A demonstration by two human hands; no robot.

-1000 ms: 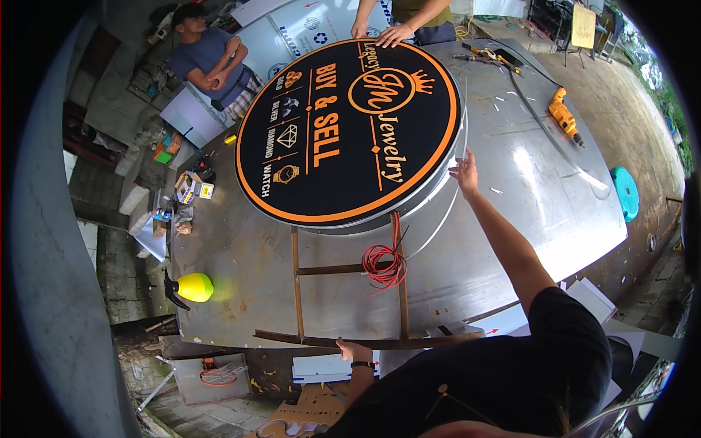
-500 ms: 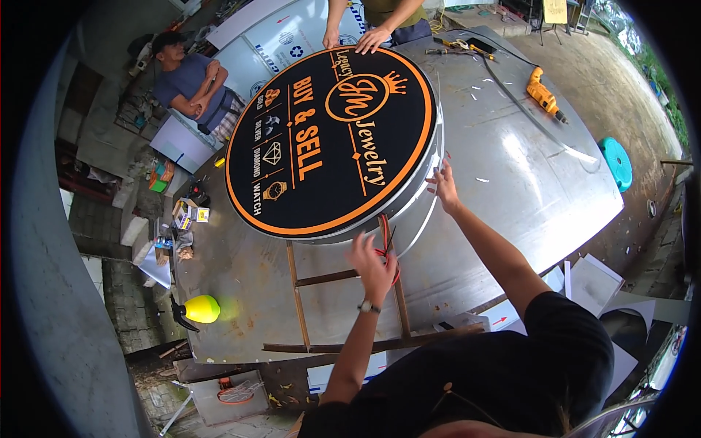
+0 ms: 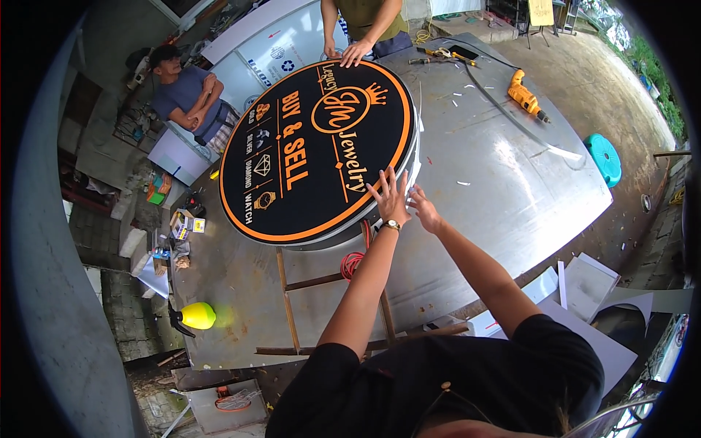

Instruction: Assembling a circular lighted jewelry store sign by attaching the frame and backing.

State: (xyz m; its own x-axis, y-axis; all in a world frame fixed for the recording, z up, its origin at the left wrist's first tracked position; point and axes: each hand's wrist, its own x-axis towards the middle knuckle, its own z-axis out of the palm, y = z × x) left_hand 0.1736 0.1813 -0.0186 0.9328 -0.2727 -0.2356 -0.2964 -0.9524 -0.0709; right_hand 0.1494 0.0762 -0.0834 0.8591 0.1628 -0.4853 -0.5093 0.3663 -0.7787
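A large round black sign (image 3: 292, 146) with an orange rim lies face up on a metal-topped table. My left hand (image 3: 391, 197) rests on its near right edge, fingers spread over the face. Close beside it, my right hand (image 3: 423, 208) is at the sign's side wall, fingers apart, next to a thin white strip (image 3: 415, 174) along the rim. Below the edge hangs a coil of red wire (image 3: 353, 266), lying by a rusty metal frame (image 3: 286, 299) that sticks out from under the sign. A co-worker's hands (image 3: 356, 52) touch the far edge.
On the metal table (image 3: 482, 233) lie an orange power drill (image 3: 524, 95), a clear hose (image 3: 504, 113) and hand tools (image 3: 445, 54). A yellow spray bottle (image 3: 198, 315) stands at the near left. A teal stool (image 3: 602, 160) is off the right side. Another person (image 3: 193, 95) stands at the left, arms folded.
My left hand has moved from the red wire up onto the sign's edge, leaving the coil hanging. My right hand has shifted left and nearer, beside it.
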